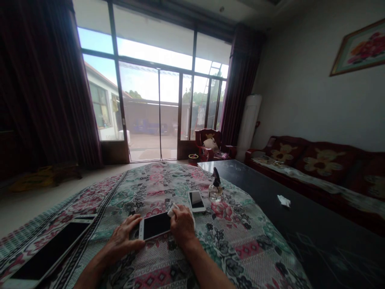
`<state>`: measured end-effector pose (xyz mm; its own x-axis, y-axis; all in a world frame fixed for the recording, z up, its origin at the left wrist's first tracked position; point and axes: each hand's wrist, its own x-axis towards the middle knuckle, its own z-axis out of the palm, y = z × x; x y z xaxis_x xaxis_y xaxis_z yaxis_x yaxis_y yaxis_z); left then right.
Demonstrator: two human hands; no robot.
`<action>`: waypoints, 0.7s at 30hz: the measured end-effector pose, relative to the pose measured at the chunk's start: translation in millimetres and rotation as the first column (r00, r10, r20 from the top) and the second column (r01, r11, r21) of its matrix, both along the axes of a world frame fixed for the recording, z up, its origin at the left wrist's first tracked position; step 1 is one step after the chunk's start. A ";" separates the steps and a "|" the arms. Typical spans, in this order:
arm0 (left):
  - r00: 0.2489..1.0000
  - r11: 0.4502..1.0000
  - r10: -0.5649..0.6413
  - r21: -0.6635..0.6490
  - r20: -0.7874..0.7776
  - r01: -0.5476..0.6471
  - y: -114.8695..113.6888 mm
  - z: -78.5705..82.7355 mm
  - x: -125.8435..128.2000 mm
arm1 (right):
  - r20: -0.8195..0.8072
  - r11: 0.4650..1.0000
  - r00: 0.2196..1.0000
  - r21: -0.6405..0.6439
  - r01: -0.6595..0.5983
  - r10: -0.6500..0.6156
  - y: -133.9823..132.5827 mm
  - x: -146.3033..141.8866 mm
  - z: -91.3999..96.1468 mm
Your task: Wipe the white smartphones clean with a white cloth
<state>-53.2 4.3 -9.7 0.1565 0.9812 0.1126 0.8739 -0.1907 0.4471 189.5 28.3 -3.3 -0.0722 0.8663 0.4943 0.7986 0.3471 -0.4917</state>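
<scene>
A white smartphone (155, 225) lies face up on the flowered cloth (231, 237) in front of me. My left hand (124, 239) rests with spread fingers on its left end. At the phone's right end my right hand (182, 224) is closed on a small white cloth (172, 210), pressed against the phone's edge. A second white phone (196, 200) lies just beyond. A small clear spray bottle (215, 188) with a dark nozzle stands beside that phone.
A large white tablet (51, 253) lies at the left edge of the cloth. A dark glass table (300, 216) to the right carries a crumpled white tissue (283, 200). A red sofa (325, 164) lines the right wall. Glass doors (150, 116) stand ahead.
</scene>
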 end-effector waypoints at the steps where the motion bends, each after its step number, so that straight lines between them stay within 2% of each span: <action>1: 1.000 1.000 0.000 -0.002 -0.002 0.000 -0.4 1.1 0.2 | -0.020 1.000 1.000 0.000 0.019 -0.019 2.1 1.8 -1.3; 5: 1.000 1.000 0.002 -0.021 0.005 -0.002 -2.6 3.5 1.4 | -0.071 0.999 0.997 0.028 0.031 -0.029 2.4 3.1 -6.0; 13: 0.999 1.000 0.005 -0.005 0.044 -0.005 -1.3 -2.1 1.9 | 0.050 0.980 0.979 0.011 -0.198 0.197 -30.9 -1.9 -2.8; 18: 0.998 1.000 -0.006 0.016 0.059 0.005 1.3 -6.9 -0.1 | 0.022 0.979 0.979 -0.032 -0.202 0.203 -39.6 -5.2 0.1; 21: 0.999 1.000 0.008 0.008 0.051 -0.008 1.4 -7.3 0.8 | 0.026 0.966 0.966 -0.033 -0.258 0.259 -41.9 -10.4 0.1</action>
<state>-52.5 5.6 -16.9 0.1423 0.9814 0.1287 0.8514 -0.1876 0.4898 179.0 -13.6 -3.2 -0.3097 0.8300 0.4638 0.6983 0.5296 -0.4815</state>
